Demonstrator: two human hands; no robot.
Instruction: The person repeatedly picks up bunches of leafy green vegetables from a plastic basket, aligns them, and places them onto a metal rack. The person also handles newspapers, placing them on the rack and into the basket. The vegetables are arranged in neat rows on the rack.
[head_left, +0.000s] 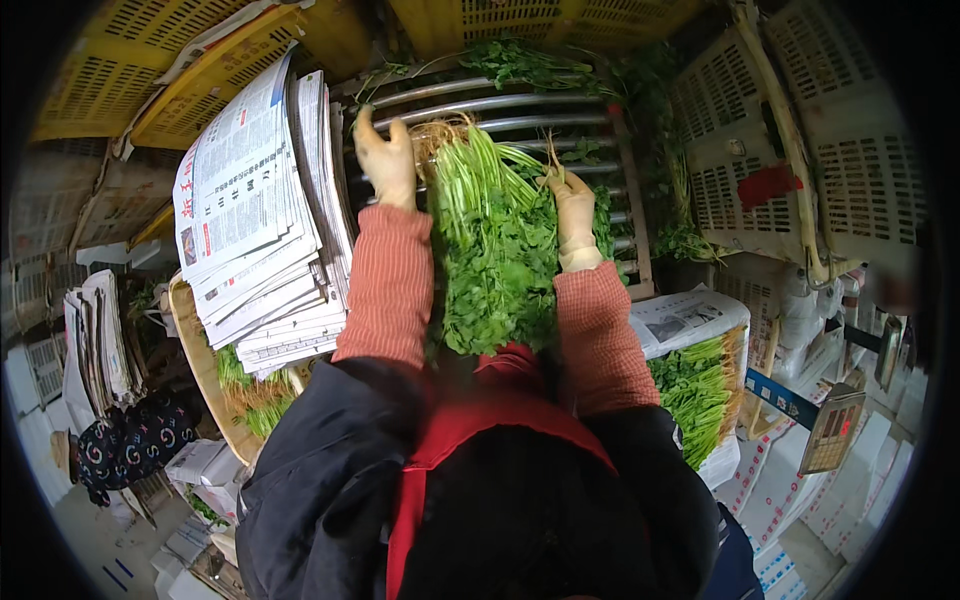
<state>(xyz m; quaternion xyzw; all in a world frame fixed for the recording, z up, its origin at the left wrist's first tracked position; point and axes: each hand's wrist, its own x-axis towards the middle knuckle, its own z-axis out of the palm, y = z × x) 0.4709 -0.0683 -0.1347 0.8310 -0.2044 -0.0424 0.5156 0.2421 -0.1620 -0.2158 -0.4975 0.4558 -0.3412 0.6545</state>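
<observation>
A bunch of leafy green herbs (491, 232), like coriander or Chinese celery, lies before me with its pale roots towards the far side. My left hand (386, 161), in a pale glove, is left of the roots, thumb and forefinger apart. A thin green sprig (366, 94) passes by its fingertip; whether they touch is unclear. At the bunch's right side, my right hand (571, 202), also gloved, pinches a rooted herb stem (553, 161) near its root end. Beneath is a rack of metal bars (517, 101).
Stacked newspapers (247, 195) stand at my left above a crate (184, 319) holding herbs. On the right, newspaper lines a container of bundled herbs (694, 397), near a scale (832, 427). Yellow crates (247, 60) and pale crates (742, 142) border the rack. Another person (135, 442) is at far left.
</observation>
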